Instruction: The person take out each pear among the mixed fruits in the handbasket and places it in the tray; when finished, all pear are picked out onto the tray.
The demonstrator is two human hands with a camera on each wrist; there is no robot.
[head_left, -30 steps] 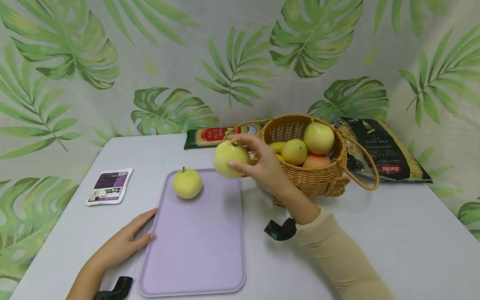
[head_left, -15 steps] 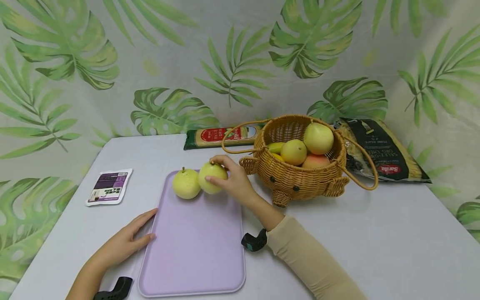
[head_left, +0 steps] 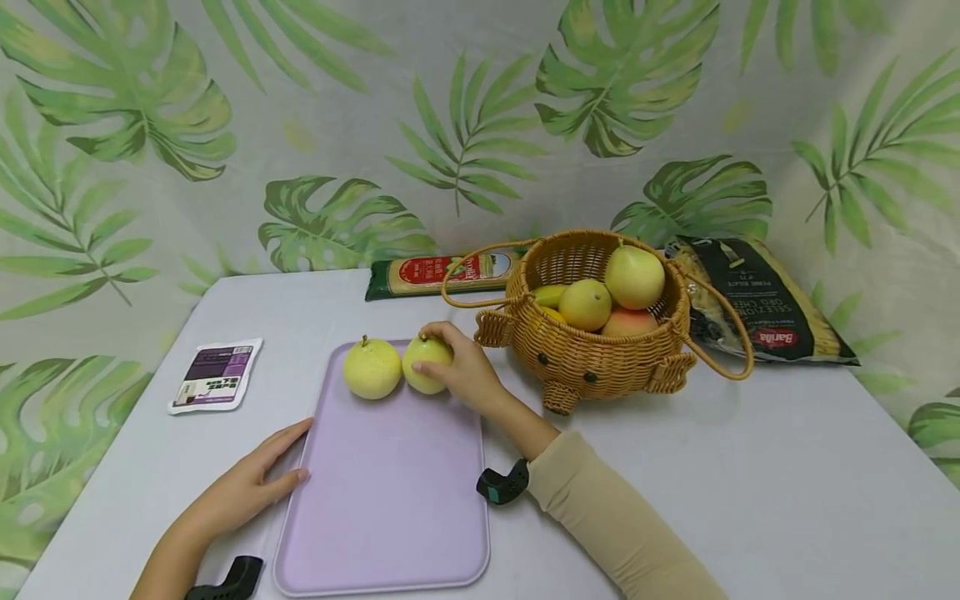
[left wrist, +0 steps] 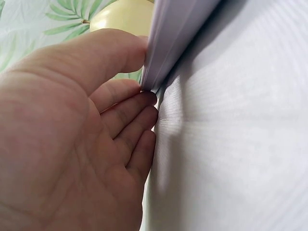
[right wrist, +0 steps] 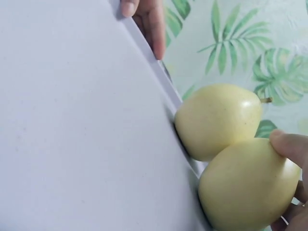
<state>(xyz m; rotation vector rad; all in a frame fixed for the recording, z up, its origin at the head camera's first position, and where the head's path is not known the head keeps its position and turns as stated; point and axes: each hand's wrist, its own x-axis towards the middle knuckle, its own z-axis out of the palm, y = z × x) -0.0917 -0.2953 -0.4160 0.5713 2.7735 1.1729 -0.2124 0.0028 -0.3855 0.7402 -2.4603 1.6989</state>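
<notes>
White bench, leafy backdrop along the far side. Right hand is gripping the right pear on the lilac tray; left hand relaxed, touching its left edge.

room: near half of tray | blocks: far-end pears, basket | behind basket: unclear

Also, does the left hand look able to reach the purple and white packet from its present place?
Probably yes. The left hand only rests against the tray, the packet lies flat on the table beyond it, and nothing visible stands between hand and packet.
</notes>
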